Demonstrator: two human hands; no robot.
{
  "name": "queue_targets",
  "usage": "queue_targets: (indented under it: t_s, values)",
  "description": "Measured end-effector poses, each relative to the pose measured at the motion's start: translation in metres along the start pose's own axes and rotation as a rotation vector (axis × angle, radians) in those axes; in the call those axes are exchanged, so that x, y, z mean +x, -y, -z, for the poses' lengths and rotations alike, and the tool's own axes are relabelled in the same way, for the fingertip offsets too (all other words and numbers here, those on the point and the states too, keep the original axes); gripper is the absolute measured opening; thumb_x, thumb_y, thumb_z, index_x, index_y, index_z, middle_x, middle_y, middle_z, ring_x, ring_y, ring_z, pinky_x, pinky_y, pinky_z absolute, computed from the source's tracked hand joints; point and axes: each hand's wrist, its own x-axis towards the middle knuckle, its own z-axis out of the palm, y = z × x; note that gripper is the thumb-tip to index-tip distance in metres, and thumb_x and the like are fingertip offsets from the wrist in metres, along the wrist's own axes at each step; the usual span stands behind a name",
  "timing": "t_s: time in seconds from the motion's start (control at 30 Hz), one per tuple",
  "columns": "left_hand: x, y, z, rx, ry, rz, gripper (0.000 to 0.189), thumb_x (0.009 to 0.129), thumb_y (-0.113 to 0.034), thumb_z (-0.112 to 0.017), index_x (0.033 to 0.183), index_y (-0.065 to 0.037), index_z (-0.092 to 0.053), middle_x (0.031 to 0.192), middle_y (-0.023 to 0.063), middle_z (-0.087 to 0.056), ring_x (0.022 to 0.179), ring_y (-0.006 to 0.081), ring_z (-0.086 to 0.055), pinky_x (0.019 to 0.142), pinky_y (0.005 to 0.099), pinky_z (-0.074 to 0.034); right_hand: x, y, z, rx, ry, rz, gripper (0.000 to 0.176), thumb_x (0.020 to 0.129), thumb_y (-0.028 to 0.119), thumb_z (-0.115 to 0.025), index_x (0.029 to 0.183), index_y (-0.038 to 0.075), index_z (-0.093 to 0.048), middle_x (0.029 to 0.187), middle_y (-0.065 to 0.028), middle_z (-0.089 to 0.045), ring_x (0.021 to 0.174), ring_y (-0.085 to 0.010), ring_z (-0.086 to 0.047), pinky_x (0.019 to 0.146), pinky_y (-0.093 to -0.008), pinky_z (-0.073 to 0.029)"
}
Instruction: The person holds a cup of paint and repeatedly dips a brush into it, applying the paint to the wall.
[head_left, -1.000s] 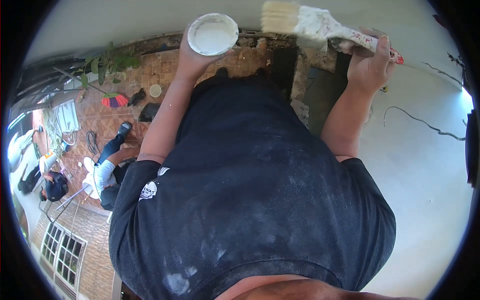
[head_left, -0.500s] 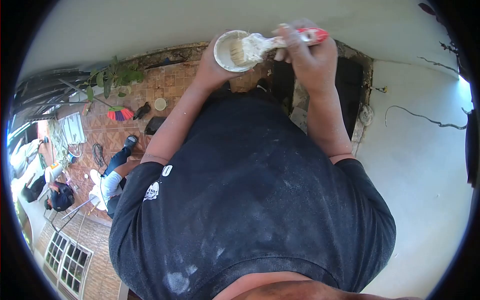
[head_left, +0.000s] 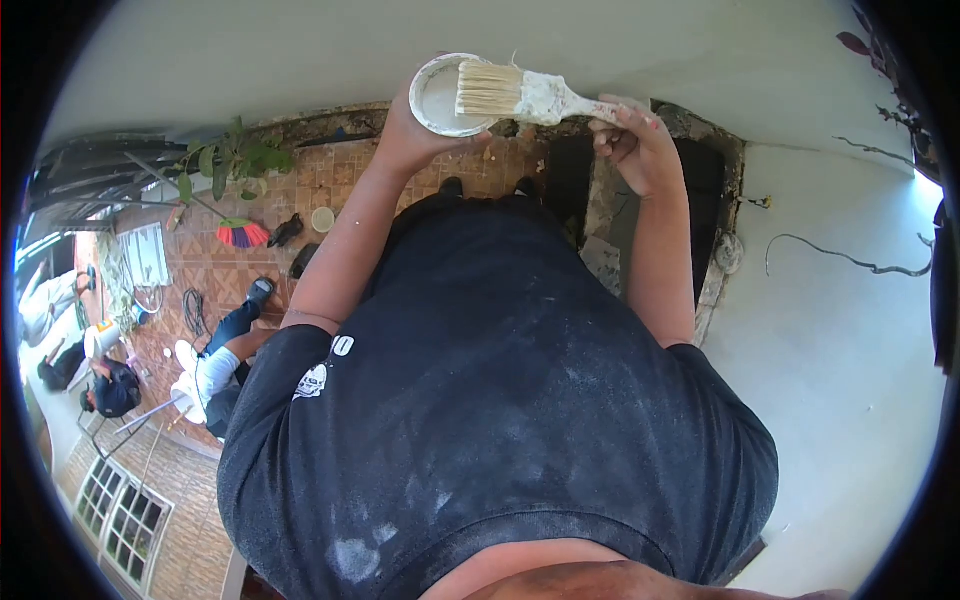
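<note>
My left hand (head_left: 408,140) is curled around the near side of the cup (head_left: 447,131), fingertips showing just under its rim at the right; the hand is open only as wide as the cup needs. The cup is up in front of me, out past my shirt (head_left: 500,400), its mouth facing my eyes and its inside coated white.

My right hand (head_left: 648,155) has the brush (head_left: 543,98) by the thin end of its handle, thumb and fingers nearly closed on it, the lower fingers loosely bent. The brush lies sideways, pale bristles pointing left and covering the right part of the cup's mouth. I can't tell whether they touch the rim. White paint is caked where the handle widens toward the bristles.

Beyond both hands is the pale wall (head_left: 300,50). Below them my feet (head_left: 451,187) stand on the tiled floor (head_left: 300,188). Off to my left are the broom (head_left: 242,233) with its colourful bristles, a leafy plant (head_left: 235,160) and a coiled cable (head_left: 193,310). A person in a light top (head_left: 215,375) sits or crouches there, with a person in dark clothes (head_left: 118,388) farther off near a white bucket (head_left: 100,338).
</note>
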Motion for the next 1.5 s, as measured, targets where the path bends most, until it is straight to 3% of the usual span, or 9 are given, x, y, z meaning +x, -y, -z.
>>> queue_targets:
  t_s: [0.27,0.4,0.6,0.63,0.77,1.1,1.23,1.33,1.5]
  values:
    - [0.043,-0.004,-0.019,0.02,0.126,-0.007,0.095,0.053,-0.025,-0.095,0.132,-0.002,-0.049,0.123,0.0106,-0.061,0.115,0.0206,-0.058,0.1,0.0364,-0.046,-0.026,0.025,0.024,-0.507,0.07,-0.106,0.023,0.089,0.012,-0.064,0.106,-0.003,-0.062,0.09,-0.0087,-0.069,0.068,-0.0089,-0.057,0.059,-0.0205,-0.04]
    - [0.067,-0.007,-0.037,0.047,0.211,-0.003,0.096,0.053,-0.024,-0.095,0.133,-0.003,-0.048,0.126,0.0097,-0.06,0.117,0.0212,-0.056,0.102,0.0369,-0.045,-0.034,0.033,0.024,-0.547,-0.066,0.023,0.025,0.088,0.021,-0.068,0.101,0.0,-0.063,0.078,-0.0016,-0.063,0.063,-0.0067,-0.049,0.056,-0.0223,-0.037]
    - [0.093,-0.009,-0.072,0.061,0.329,-0.034,0.096,0.053,-0.022,-0.095,0.134,-0.004,-0.047,0.126,0.0083,-0.059,0.118,0.0213,-0.056,0.102,0.0367,-0.044,-0.054,0.071,0.035,-1.16,-0.356,0.294,0.026,0.084,0.027,-0.072,0.091,0.002,-0.068,0.062,-0.0041,-0.059,0.058,-0.0104,-0.052,0.056,-0.0275,-0.041]
    - [0.096,-0.006,-0.079,0.041,0.34,-0.038,0.095,0.053,-0.022,-0.094,0.134,-0.003,-0.047,0.126,0.0083,-0.059,0.118,0.0212,-0.055,0.102,0.0368,-0.044,-0.06,0.088,0.027,-1.195,-0.36,0.216,0.021,0.084,0.018,-0.071,0.09,-0.002,-0.067,0.072,-0.0024,-0.061,0.069,-0.0085,-0.053,0.066,-0.0247,-0.043]
    - [0.11,-0.005,-0.102,-0.089,0.408,0.012,0.095,0.054,-0.021,-0.094,0.134,-0.003,-0.046,0.126,0.0082,-0.059,0.118,0.0213,-0.055,0.103,0.0369,-0.044,-0.068,0.125,0.039,-1.372,-0.382,0.202,0.026,0.084,0.022,-0.072,0.088,-0.002,-0.066,0.072,-0.0037,-0.062,0.069,-0.0097,-0.051,0.065,-0.0263,-0.043]
    - [0.148,-0.029,-0.132,-0.164,0.444,0.013,0.095,0.053,-0.018,-0.093,0.135,-0.004,-0.046,0.125,0.0069,-0.059,0.119,0.0208,-0.054,0.104,0.037,-0.042,-0.058,0.124,0.116,-1.101,-0.358,0.346,0.024,0.084,0.021,-0.071,0.088,-0.002,-0.068,0.07,0.0,-0.06,0.063,-0.007,-0.049,0.059,-0.023,-0.039]
    - [0.156,-0.029,-0.14,-0.175,0.42,0.03,0.094,0.053,-0.018,-0.093,0.134,-0.004,-0.046,0.124,0.0063,-0.059,0.119,0.0205,-0.053,0.105,0.0369,-0.041,-0.047,0.103,0.151,-0.537,-0.399,0.313,0.021,0.092,0.021,-0.064,0.089,0.0,-0.066,0.066,0.0018,-0.051,0.056,-0.0044,-0.039,0.051,-0.0205,-0.027]
    - [0.155,-0.03,-0.151,-0.184,0.373,0.041,0.093,0.054,-0.017,-0.092,0.134,-0.005,-0.047,0.124,0.0064,-0.058,0.119,0.0203,-0.053,0.105,0.0365,-0.041,-0.034,0.084,0.178,-0.245,-0.249,0.32,0.025,0.095,0.025,-0.059,0.094,0.001,-0.063,0.065,0.0029,-0.047,0.054,-0.0045,-0.035,0.049,-0.0209,-0.026]
    - [0.148,-0.02,-0.169,-0.437,0.237,0.12,0.092,0.053,-0.013,-0.091,0.133,-0.005,-0.046,0.122,0.006,-0.059,0.117,0.0198,-0.054,0.102,0.0361,-0.043,-0.001,0.065,0.193,-0.024,-0.369,0.342,0.03,0.098,0.031,-0.055,0.103,0.002,-0.061,0.063,0.0057,-0.04,0.051,-0.0039,-0.033,0.047,-0.0206,-0.027]
